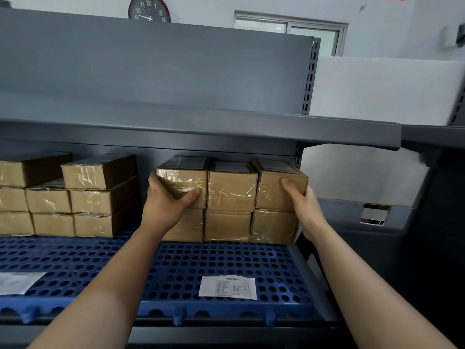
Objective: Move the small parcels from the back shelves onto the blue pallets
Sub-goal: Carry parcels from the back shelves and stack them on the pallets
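Your left hand point(167, 200) and right hand point(303, 205), fingers spread, clamp the ends of three parcels point(232, 186) at the blue pallet's point(176, 273) back right corner; next, probably release evenly.

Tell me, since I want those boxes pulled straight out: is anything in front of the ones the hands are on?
Nothing visible blocks them. The left hand and right hand already press the ends of the top row of boxes. In front lies only open blue pallet with a flat paper slip.
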`<state>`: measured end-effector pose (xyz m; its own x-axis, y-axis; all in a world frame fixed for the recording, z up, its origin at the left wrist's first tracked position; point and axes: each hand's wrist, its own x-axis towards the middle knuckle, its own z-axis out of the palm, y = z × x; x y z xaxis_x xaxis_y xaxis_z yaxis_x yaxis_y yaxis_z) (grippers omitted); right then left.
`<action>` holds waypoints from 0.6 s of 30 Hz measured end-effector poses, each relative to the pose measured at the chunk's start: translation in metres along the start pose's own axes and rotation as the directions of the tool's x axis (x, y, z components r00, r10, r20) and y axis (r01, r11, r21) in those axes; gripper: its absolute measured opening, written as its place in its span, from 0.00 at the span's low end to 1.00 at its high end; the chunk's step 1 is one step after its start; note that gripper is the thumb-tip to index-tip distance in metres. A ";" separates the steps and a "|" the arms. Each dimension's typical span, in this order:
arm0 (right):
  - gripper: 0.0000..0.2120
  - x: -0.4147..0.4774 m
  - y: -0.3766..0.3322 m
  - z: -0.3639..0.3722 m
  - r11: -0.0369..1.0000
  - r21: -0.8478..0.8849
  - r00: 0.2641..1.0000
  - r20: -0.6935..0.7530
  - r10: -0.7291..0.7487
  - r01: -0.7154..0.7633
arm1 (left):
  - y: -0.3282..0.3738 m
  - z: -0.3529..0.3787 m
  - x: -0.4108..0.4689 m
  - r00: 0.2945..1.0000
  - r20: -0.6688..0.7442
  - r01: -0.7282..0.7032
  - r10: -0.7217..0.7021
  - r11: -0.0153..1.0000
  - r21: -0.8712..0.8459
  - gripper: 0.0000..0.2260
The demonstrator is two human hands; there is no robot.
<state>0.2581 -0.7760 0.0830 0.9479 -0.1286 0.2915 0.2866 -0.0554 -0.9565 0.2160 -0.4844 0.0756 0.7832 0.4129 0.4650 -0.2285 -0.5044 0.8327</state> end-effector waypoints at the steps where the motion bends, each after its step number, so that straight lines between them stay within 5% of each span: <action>1: 0.30 0.000 0.000 0.000 1.000 0.007 1.000 -0.005 0.005 -0.005 | -0.001 -0.001 0.000 1.000 0.001 0.000 0.000 1.000 -0.004 0.50; 12: 0.19 -0.003 -0.006 0.007 0.999 0.046 0.999 -0.048 0.012 -0.009 | -0.001 -0.009 -0.003 0.999 0.002 0.052 -0.052 0.999 0.012 0.41; 18: 0.24 -0.009 -0.004 0.007 1.000 0.009 0.999 -0.045 0.005 -0.005 | -0.001 -0.009 -0.004 0.999 0.006 0.054 -0.054 0.998 0.027 0.40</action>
<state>0.2500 -0.7674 0.0841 0.9421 -0.1731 0.2871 0.2834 -0.0460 -0.9579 0.2077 -0.4782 0.0754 0.7977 0.4350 0.4177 -0.1706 -0.5016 0.8481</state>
